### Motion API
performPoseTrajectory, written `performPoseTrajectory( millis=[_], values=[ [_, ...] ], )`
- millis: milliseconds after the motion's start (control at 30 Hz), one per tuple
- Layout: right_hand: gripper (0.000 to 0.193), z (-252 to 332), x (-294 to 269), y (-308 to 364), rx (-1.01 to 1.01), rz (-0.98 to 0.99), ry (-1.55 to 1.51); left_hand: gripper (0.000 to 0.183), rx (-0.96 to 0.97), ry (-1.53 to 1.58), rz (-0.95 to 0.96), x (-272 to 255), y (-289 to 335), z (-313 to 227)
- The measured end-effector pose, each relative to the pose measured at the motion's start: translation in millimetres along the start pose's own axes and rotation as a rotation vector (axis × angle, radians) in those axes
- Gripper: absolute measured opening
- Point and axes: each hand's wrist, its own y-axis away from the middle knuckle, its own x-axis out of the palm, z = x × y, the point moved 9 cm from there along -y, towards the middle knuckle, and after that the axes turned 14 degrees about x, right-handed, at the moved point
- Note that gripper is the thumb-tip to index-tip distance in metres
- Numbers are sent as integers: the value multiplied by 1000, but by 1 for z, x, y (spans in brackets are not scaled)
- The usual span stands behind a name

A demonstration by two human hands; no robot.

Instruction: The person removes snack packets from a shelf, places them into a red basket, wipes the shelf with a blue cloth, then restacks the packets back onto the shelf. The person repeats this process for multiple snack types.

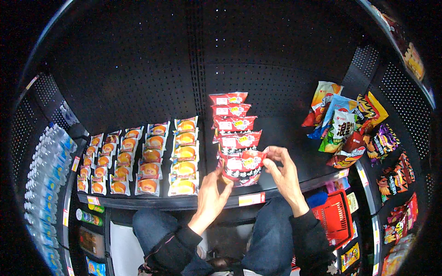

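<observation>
A red and black snack bag (241,171) stands at the front of a row on the black shelf, close to its front edge. My left hand (212,195) grips its lower left side, thumb in front and fingers partly hidden behind. At the upper right corner, my right hand (283,172) pinches the same bag between thumb and fingers. Several matching red bags (235,123) stand one behind another farther back in the row.
To the left run several rows of packaged round breads (149,170). A pile of mixed chip bags (343,124) lies at the right. Water bottles (46,179) fill the far left shelf. A red basket (332,218) sits below right; a price label (251,199) marks the shelf edge.
</observation>
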Motion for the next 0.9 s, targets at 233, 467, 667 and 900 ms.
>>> performPoseTrajectory(
  millis=[233, 467, 667, 900],
  values=[
    [58, -17, 13, 16, 36, 78, 143, 59, -32, 10, 28, 2, 1, 1],
    [59, -16, 25, 20, 76, 173, 216, 60, -59, 5, 43, 5, 4, 5],
    [59, -16, 28, 22, 88, 193, 239, 65, -5, -23, 24, 4, 3, -1],
    [55, -17, 25, 26, 150, 197, 235, 65, 16, -62, 69, 4, 1, -10]
  ],
)
